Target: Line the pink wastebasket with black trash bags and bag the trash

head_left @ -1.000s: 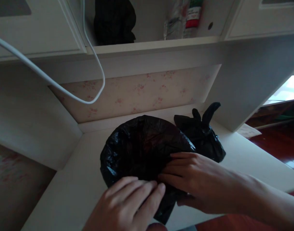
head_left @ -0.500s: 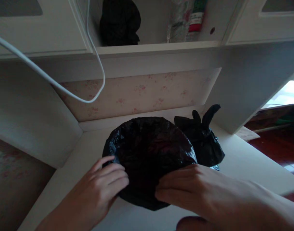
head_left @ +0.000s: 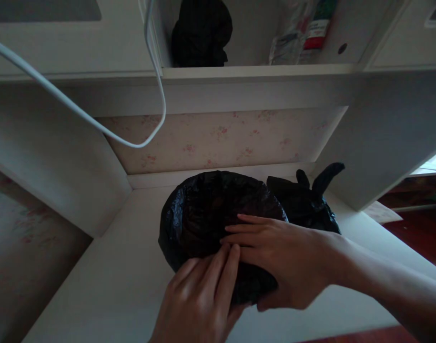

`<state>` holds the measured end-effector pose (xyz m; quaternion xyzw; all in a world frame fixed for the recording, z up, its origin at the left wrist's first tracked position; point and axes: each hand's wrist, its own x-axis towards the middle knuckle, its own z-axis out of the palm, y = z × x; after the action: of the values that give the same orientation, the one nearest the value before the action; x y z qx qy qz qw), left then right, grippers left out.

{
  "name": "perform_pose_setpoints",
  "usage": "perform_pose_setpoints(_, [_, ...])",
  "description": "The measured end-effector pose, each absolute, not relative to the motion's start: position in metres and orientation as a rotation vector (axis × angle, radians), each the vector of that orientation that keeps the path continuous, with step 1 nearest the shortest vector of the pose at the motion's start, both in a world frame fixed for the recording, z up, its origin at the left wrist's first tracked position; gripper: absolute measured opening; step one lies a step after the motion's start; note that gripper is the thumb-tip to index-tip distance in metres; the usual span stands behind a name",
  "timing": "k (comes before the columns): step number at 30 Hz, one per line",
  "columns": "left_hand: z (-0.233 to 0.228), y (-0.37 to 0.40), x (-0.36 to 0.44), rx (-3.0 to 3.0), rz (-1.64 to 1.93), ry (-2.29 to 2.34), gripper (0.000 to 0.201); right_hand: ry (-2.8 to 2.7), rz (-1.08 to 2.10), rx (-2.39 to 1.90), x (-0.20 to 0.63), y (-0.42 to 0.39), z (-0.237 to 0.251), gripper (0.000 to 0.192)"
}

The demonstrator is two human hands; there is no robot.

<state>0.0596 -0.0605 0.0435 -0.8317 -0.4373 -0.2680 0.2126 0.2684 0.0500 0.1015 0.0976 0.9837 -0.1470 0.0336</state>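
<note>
On the white desk surface (head_left: 106, 281), a black crinkled plastic bag (head_left: 203, 214) lies centred. My left hand (head_left: 199, 300) and right hand (head_left: 285, 257) press flat on its near edge, fingers extended, gripping nothing that I can see. A knotted black plastic bag (head_left: 310, 205) sits just right of it.

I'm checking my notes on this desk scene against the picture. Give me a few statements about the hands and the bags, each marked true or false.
1. Both hands rest on the open black bag. True: left hand and right hand touch its near side.
2. The knotted black bag lies left of the open one. False: it lies to its right.
3. A white cable hangs above the desk. True.
4. The right hand holds the knotted bag. False: it lies on the open bag.
</note>
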Motion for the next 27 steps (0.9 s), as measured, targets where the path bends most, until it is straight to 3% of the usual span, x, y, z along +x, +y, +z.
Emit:
perform_pose_setpoints(3, [0.039,-0.058,0.054,-2.451,-0.635,-1.305,0.039,2.872,-0.465,0.447,0.265,0.052,0.102,0.068])
perform_pose_setpoints(6, [0.044,-0.057,0.041,-2.584,-0.547,-1.415,0.013,2.699,-0.366,0.588,0.264,0.05,0.108,0.053])
perform_pose_setpoints(10, [0.057,-0.047,0.02,-2.771,-0.423,-1.446,0.022,2.619,-0.313,0.574,0.265,0.047,0.114,0.048])
perform_pose_setpoints(14, [0.073,-0.035,-0.012,-2.913,-0.201,-1.509,0.02,2.667,-0.458,0.511,0.273,0.041,0.116,0.051])
perform_pose_setpoints(16, [0.08,-0.036,-0.024,-2.89,-0.193,-1.489,0.013,2.793,-0.579,0.457,0.28,0.038,0.116,0.066])
perform_pose_setpoints(19, [0.087,-0.047,-0.021,-2.811,-0.289,-1.337,0.061,2.928,-0.649,0.355,0.287,0.038,0.114,0.088])
perform_pose_setpoints(21, [0.086,-0.055,-0.002,-2.827,-0.332,-1.238,0.079,2.945,-0.578,0.349,0.285,0.044,0.111,0.093])
perform_pose_setpoints(25, [0.075,-0.059,0.047,-2.883,-0.354,-1.319,0.08,2.841,-0.522,0.365,0.268,0.061,0.103,0.112])
perform_pose_setpoints(27, [0.068,-0.055,0.058,-2.877,-0.286,-1.464,0.077,2.717,-0.559,0.397,0.257,0.066,0.104,0.105])
